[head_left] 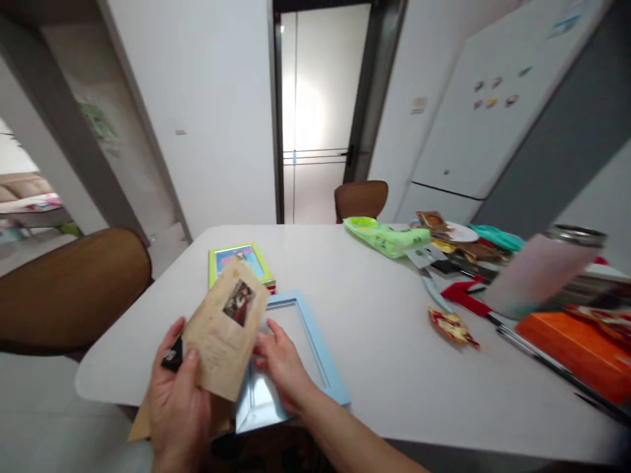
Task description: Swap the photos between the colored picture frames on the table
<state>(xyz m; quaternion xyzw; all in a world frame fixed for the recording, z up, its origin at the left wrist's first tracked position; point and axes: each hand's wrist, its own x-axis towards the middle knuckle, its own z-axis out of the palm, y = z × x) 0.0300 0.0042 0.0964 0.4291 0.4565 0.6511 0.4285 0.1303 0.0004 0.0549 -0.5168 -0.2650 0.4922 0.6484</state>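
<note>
My left hand (178,401) is closed around a tan paper card (224,328) with a small dark picture near its top, held up over the table's near edge; a small black object (171,355) sits under the thumb. My right hand (280,368) grips a clear glass pane (259,402) that tilts off the near corner of a light blue picture frame (320,348) lying flat on the white table (374,315). A green frame (241,259) with a colourful picture lies just beyond the card.
Brown chairs stand at the left (69,289) and at the far side (361,199). Clutter fills the table's right side: a green packet (384,238), a pink tumbler (542,269), an orange box (576,348), a red-gold wrapper (451,326), scissors with red handles (463,295).
</note>
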